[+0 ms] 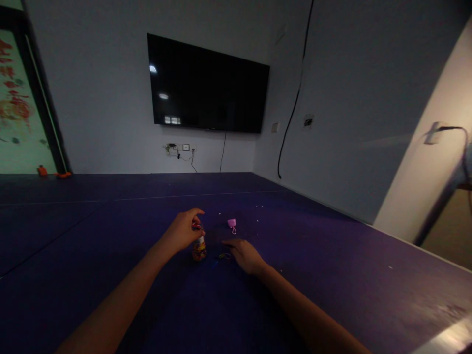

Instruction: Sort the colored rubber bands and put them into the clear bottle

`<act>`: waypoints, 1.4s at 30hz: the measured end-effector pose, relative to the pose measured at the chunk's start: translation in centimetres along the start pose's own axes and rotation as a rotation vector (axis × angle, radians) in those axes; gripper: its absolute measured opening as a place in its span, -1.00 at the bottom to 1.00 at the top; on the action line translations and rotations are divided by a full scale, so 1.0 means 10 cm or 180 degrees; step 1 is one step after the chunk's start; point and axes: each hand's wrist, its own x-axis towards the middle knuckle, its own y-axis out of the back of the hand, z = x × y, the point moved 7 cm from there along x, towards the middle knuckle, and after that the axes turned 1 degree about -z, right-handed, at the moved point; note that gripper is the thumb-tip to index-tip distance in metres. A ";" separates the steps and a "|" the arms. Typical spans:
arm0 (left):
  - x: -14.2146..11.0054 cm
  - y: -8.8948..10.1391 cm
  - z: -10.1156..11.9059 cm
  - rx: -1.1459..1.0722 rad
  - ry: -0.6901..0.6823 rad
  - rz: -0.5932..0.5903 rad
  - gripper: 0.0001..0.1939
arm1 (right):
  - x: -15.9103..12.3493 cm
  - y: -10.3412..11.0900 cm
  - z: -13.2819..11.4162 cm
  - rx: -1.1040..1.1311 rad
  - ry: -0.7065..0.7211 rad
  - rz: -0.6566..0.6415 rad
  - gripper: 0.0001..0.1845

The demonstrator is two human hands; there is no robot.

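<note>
A small clear bottle (199,250) filled with colourful bits stands upright on the dark purple floor. My left hand (182,230) is curled around its top, thumb in front and index finger stretched out above. Something red shows between those fingers at the bottle's mouth. To the right, my right hand (246,254) lies low over the floor, palm down with fingers extended. By its fingertips are thin coloured loops (224,255), yellowish and blue, too dim to name surely. Farther off lies a pink cap (231,223) with a small loop strap.
Several tiny white scraps (257,221) dot the floor. A wall-mounted television (208,88) and sockets (180,147) are ahead. A black cable (291,118) hangs down the right wall. Orange objects (42,170) sit by the door at far left.
</note>
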 end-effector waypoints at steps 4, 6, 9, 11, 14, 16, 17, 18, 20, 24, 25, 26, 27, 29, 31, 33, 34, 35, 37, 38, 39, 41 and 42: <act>0.02 -0.01 -0.05 0.0060 -0.0034 0.0053 -0.53 | 0.00 -0.01 -0.01 0.0439 -0.0094 0.0007 -0.59; 0.03 -0.02 -0.06 0.0081 -0.0063 0.0064 -0.52 | 0.01 0.01 -0.01 0.0576 -0.0182 0.0023 -0.59; 0.04 -0.05 -0.07 0.0095 -0.0093 0.0062 -0.51 | 0.01 0.05 0.04 0.0308 -0.0454 0.0043 -0.60; 0.03 -0.06 -0.05 0.0099 -0.0103 0.0063 -0.51 | 0.00 0.07 0.08 0.0055 -0.0718 0.0086 -0.60; 0.01 -0.05 -0.01 0.0145 -0.0096 0.0074 -0.53 | -0.05 0.03 0.08 -0.0018 -0.0896 0.0053 -0.58; 0.00 -0.04 0.01 0.0184 -0.0098 0.0082 -0.54 | -0.08 -0.02 0.00 0.0093 -0.0806 -0.0033 -0.56; -0.01 -0.04 0.02 0.0191 -0.0103 0.0081 -0.54 | -0.09 -0.05 -0.05 0.0173 -0.0722 -0.0071 -0.55; -0.01 -0.04 0.02 0.0194 -0.0112 0.0079 -0.54 | -0.10 -0.07 -0.10 0.0255 -0.0635 -0.0098 -0.54; -0.01 -0.03 0.03 0.0213 -0.0134 0.0091 -0.54 | -0.12 -0.07 -0.18 0.0371 -0.0526 -0.0062 -0.53; -0.04 0.07 0.12 0.0377 -0.0280 0.0382 -0.53 | -0.16 0.06 -0.15 0.0247 -0.0714 0.0331 -0.57; -0.05 0.12 0.18 0.0413 -0.0347 0.0500 -0.53 | -0.17 0.08 -0.11 0.0175 -0.0800 0.0416 -0.59; -0.07 0.16 0.25 0.0438 -0.0415 0.0601 -0.54 | -0.18 0.10 -0.09 0.0113 -0.0871 0.0468 -0.60; -0.09 0.19 0.32 0.0451 -0.0463 0.0655 -0.57 | -0.19 0.11 -0.06 0.0064 -0.0924 0.0495 -0.61; -0.14 0.20 0.45 0.0474 -0.0465 0.0567 -0.70 | -0.19 0.08 -0.05 0.0033 -0.0943 0.0474 -0.61; -0.20 0.09 0.53 0.0467 -0.0395 0.0103 -0.85 | -0.17 0.03 -0.08 0.0173 -0.0823 0.0358 -0.61; -0.31 -0.14 0.57 0.0541 -0.0396 -0.0613 -0.92 | -0.14 -0.03 -0.13 0.0410 -0.0646 0.0237 -0.60; -0.38 -0.27 0.56 0.0644 -0.0379 -0.0928 -0.90 | -0.13 -0.05 -0.14 0.0509 -0.0588 0.0237 -0.59; -0.45 -0.38 0.52 0.0771 -0.0329 -0.1144 -0.85 | -0.12 -0.05 -0.13 0.0569 -0.0570 0.0291 -0.59; -0.57 -0.61 0.41 0.1059 -0.0146 -0.1504 -0.79 | -0.13 -0.03 -0.08 0.0550 -0.0618 0.0472 -0.58; -0.61 -0.69 0.36 0.1179 -0.0080 -0.1513 -0.78 | -0.14 -0.02 -0.05 0.0496 -0.0637 0.0544 -0.56; -0.63 -0.76 0.31 0.1293 -0.0047 -0.1456 -0.77 | -0.15 -0.02 -0.03 0.0420 -0.0636 0.0579 -0.55; -0.67 -0.89 0.22 0.1610 0.0070 -0.1384 -0.71 | -0.16 -0.03 0.01 0.0243 -0.0594 0.0540 -0.50; -0.68 -0.94 0.19 0.1785 0.0097 -0.1356 -0.68 | -0.17 -0.04 0.02 0.0168 -0.0577 0.0491 -0.49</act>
